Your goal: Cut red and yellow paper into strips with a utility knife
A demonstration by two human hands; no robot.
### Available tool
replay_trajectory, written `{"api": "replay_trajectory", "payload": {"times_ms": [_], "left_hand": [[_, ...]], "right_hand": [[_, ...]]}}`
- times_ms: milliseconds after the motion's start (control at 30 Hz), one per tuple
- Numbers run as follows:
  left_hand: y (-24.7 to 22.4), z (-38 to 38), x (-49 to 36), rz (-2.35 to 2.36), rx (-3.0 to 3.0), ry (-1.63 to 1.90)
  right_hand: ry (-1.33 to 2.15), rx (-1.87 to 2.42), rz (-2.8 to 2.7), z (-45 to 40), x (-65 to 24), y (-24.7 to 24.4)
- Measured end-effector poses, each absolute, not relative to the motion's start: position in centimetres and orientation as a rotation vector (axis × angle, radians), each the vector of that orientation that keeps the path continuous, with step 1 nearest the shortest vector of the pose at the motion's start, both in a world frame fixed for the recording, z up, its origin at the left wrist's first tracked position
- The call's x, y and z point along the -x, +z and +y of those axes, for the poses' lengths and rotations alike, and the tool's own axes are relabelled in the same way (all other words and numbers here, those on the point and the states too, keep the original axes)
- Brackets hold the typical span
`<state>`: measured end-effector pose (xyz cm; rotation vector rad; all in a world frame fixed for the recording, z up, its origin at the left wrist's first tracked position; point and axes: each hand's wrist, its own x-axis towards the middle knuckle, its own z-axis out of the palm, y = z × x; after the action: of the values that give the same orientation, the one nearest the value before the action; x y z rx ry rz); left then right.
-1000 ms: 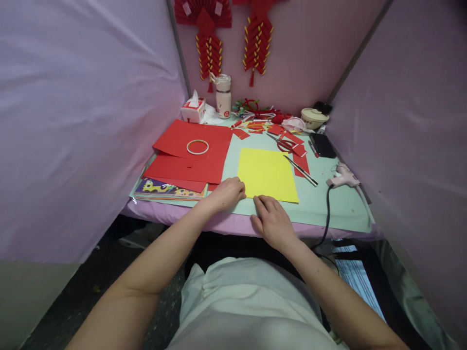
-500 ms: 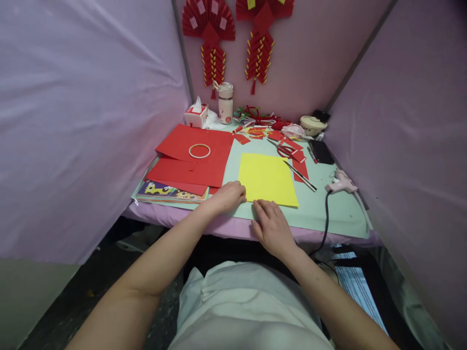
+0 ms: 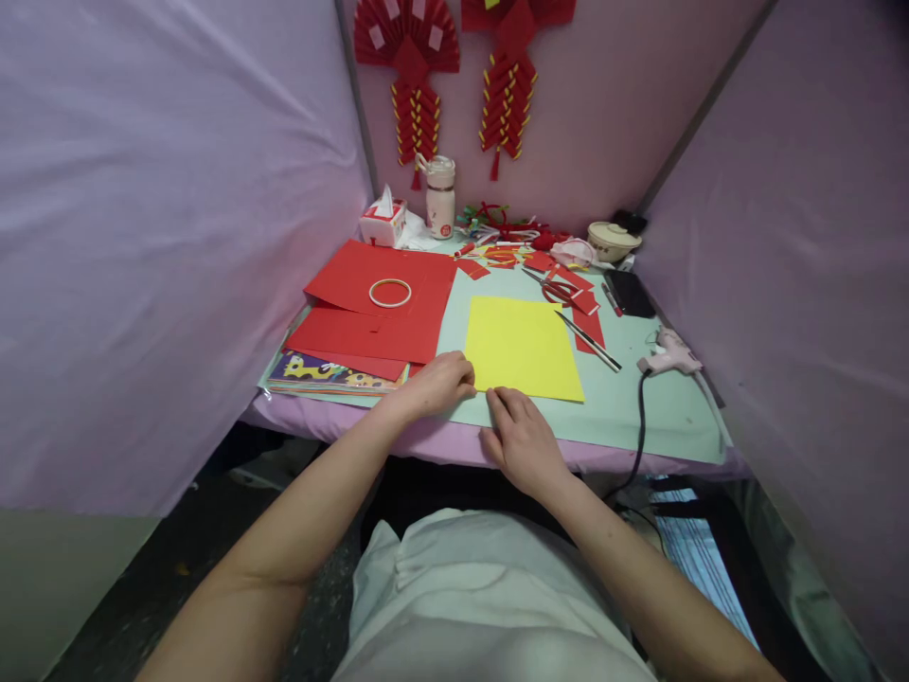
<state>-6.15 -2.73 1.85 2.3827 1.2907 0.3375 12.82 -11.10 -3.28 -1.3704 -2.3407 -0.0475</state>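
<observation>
A yellow paper sheet (image 3: pixel 524 349) lies flat on the pale green mat (image 3: pixel 657 417). At its lower left corner is my left hand (image 3: pixel 446 381), fingers curled together against the sheet's edge. My right hand (image 3: pixel 524 438) rests at the sheet's front edge, fingertips on it and thumb apart. To the left lie red paper sheets (image 3: pixel 418 327) with a white ring (image 3: pixel 390 293) on top. A pen-like tool (image 3: pixel 588 341) lies at the sheet's right edge, close to red-handled scissors (image 3: pixel 558 288).
A glue gun (image 3: pixel 669 352) with a dark cord is at the right, near a black phone (image 3: pixel 629 294). Along the back stand a tissue box (image 3: pixel 383 224), a bottle (image 3: pixel 440 199) and a lidded bowl (image 3: pixel 612 242). Red paper scraps (image 3: pixel 588 329) lie beyond the yellow sheet.
My right hand has shifted slightly left along the front edge of the yellow sheet. My left hand stays at the corner. The view has moved a little.
</observation>
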Motion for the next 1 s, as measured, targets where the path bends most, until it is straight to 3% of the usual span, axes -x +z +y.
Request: {"api": "replay_trajectory", "payload": {"times_ms": [1000], "left_hand": [[1.57,-2.75,5.87,1.451,-2.366,0.278]], "right_hand": [[-0.076,1.328,-2.449,-10.40,-13.44,-2.50]]}}
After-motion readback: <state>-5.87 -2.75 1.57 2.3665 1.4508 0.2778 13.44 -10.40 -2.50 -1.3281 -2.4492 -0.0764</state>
